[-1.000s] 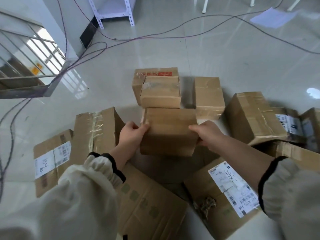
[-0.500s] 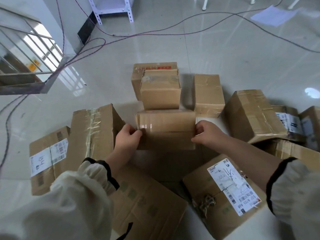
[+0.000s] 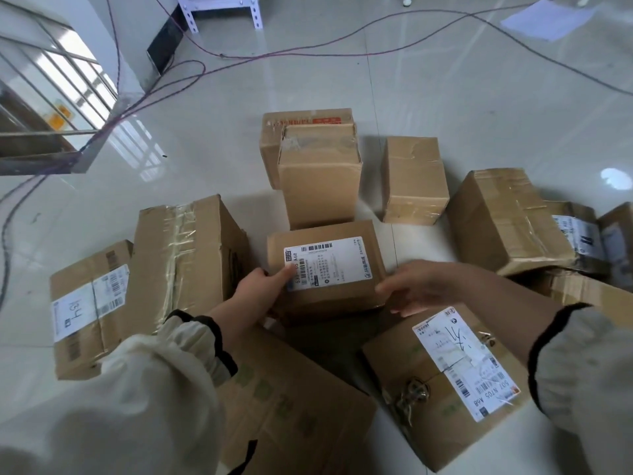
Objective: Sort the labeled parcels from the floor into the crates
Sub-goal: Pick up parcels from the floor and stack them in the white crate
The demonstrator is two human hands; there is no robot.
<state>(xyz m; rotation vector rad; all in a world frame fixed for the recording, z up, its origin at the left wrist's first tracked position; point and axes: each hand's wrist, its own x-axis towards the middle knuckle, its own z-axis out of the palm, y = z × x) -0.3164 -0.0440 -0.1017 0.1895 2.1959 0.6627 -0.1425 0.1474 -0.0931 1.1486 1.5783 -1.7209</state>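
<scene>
A small cardboard parcel [image 3: 327, 269] with a white shipping label facing up sits in the middle of a ring of parcels on the floor. My left hand [image 3: 260, 289] holds its left edge, thumb lying on the label. My right hand [image 3: 416, 286] grips its right edge, fingers wrapping under the side. Other labelled parcels lie around: one at the left [image 3: 89, 306], one at the lower right [image 3: 459, 375], one at the far right [image 3: 579, 238]. No crate is in view.
Plain boxes stand behind the held parcel [image 3: 320, 180] [image 3: 412, 180], with a large taped box at left [image 3: 185, 255] and right [image 3: 503, 217]. Cables [image 3: 308, 54] cross the glossy tiled floor beyond. A stair railing [image 3: 51, 97] opens at the upper left.
Both hands rolled the small parcel over toward me; its plain and taped faces showed before, and now the labelled face is up. The parcel sits slightly lower in view.
</scene>
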